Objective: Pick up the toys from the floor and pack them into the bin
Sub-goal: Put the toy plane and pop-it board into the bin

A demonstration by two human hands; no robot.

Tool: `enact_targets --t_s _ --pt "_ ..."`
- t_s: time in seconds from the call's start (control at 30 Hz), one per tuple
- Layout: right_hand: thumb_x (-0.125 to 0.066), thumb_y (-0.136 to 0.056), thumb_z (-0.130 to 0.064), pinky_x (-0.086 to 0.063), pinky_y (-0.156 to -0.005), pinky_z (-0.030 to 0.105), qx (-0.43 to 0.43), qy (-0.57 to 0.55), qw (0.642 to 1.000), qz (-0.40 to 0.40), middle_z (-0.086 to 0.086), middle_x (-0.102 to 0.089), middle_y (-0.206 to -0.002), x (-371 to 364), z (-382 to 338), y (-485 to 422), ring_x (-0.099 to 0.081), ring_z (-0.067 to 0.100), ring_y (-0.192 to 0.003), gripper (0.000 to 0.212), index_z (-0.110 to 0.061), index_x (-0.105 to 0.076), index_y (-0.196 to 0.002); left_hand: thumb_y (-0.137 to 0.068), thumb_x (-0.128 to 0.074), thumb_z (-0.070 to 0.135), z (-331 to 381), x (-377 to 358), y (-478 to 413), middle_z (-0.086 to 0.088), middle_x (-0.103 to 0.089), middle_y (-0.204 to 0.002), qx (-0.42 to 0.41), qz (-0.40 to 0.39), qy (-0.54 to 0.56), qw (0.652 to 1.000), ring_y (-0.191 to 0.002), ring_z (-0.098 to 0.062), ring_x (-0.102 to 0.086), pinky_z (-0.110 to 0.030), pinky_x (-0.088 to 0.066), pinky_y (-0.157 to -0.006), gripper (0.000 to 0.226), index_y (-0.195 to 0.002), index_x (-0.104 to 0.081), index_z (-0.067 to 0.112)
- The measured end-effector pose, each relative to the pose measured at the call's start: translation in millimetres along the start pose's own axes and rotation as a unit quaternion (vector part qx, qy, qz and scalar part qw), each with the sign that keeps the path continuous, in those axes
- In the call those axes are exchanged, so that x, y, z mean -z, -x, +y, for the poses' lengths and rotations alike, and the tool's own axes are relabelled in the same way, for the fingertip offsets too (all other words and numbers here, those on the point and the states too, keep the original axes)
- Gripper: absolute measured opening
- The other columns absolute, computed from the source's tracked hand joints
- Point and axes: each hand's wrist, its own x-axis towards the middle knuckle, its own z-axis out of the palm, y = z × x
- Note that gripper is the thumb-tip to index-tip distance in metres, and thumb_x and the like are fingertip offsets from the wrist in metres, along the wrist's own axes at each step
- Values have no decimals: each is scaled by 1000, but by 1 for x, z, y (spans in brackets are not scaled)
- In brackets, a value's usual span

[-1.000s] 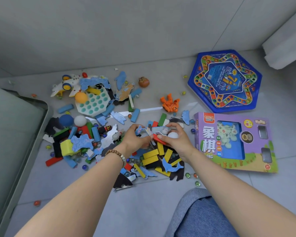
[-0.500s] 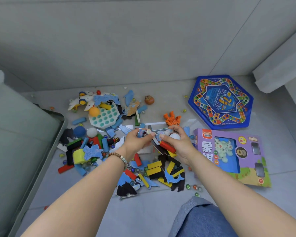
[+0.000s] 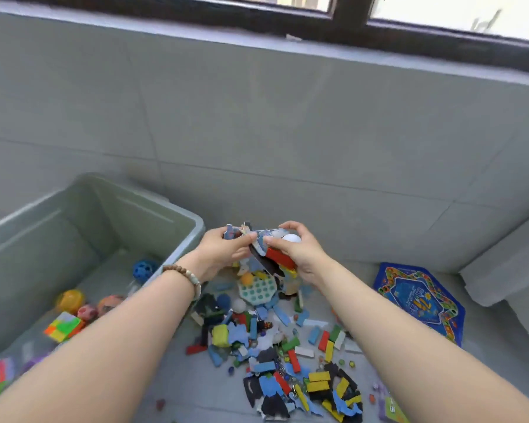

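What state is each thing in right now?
Bin: open, partly filled with toys.
Left hand: grips blue foam pieces above the floor.
Right hand: holds white ball and red block.
Toy pile: scattered on the floor.
Game board: flat on the floor.

My bare forearms stretch forward and my hands meet in front of me. My left grip [image 3: 223,251] and right grip [image 3: 301,254] face each other, fingers curled around one shared bundle of toy pieces [image 3: 260,240].
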Motion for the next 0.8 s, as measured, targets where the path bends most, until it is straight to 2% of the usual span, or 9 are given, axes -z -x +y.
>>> enact_targets --t_s 0.13,0.17,0.37,0.4,0.47,0.53,0.6,0.7,0.8 --pt "-78 -73 -12 -51 -54 23 8 35 997 -64 8 -62 -98 -112 -26 8 -59 16 -66 39 -24 -52 -100 -84 -69 11 28 107 32 -16 -68 -92 -29 74 24 997 -78 -18 -68 -26 -57 -81 12 -92 -66 4" --pt "-78 -74 -12 -50 -51 22 4 41 996 -83 6 -62 -96 -142 -27 10 -58 15 -63 39 -24 -52 -101 -84 -69 10 28 134 40 -16 -69 -93 -30 90 38 995 -79 -18 -68 -26 -56 -82 10 -92 -65 4" --pt "-78 -74 -12 -46 -50 14 -8 116 977 -178 5 -57 -95 -280 24 7 -53 11 -65 38 -19 -52 -101 -87 -64 6 -22 259 75 -12 -66 -81 3 201 107 974 -58 -10 -64 -19 -55 -63 3 -84 -65 7" --pt "-78 -74 -12 -48 -53 15 -18 126 973 -191 7 -57 -97 -294 36 5 -54 12 -66 38 -18 -53 -102 -87 -64 7 -33 273 78 -11 -64 -83 16 223 104 969 -61 -12 -62 -19 -54 -61 2 -89 -64 7" --pt "-76 -76 -14 -53 -67 23 -31 151 964 -218 9 -56 -107 -312 56 1 -57 16 -78 39 -18 -55 -109 -88 -64 13 -55 298 83 -11 -63 -97 43 257 98 961 -73 -17 -62 -24 -55 -65 19 -107 -60 10" --pt "-73 -80 -23 -49 -79 28 -27 230 943 -239 6 -51 -116 -318 71 -6 -56 18 -96 47 -21 -54 -122 -90 -62 23 -74 320 88 -9 -55 -121 72 286 -4 956 -101 -22 -60 -34 -52 -84 38 -126 -53 14" --pt "-71 -81 -29 -43 -89 29 -9 305 921 -242 7 -48 -127 -313 80 -14 -51 20 -111 53 -25 -50 -130 -92 -59 25 -87 337 95 -8 -47 -136 84 308 -102 942 -124 -22 -48 -36 -42 -100 45 -134 -47 14" --pt "-70 -83 -27 -40 -96 26 47 380 895 -230 6 -48 -135 -298 79 -21 -48 18 -120 52 -22 -49 -130 -93 -56 26 -95 345 104 -10 -45 -142 83 311 -185 929 -131 -22 -42 -29 -33 -104 49 -137 -44 10" --pt "-66 -86 -26 -34 -99 21 102 446 860 -225 2 -49 -137 -280 61 -20 -48 17 -123 49 -18 -50 -131 -94 -53 31 -86 339 108 -8 -39 -147 73 280 -262 921 -134 -22 -38 -29 -30 -107 55 -142 -36 9"
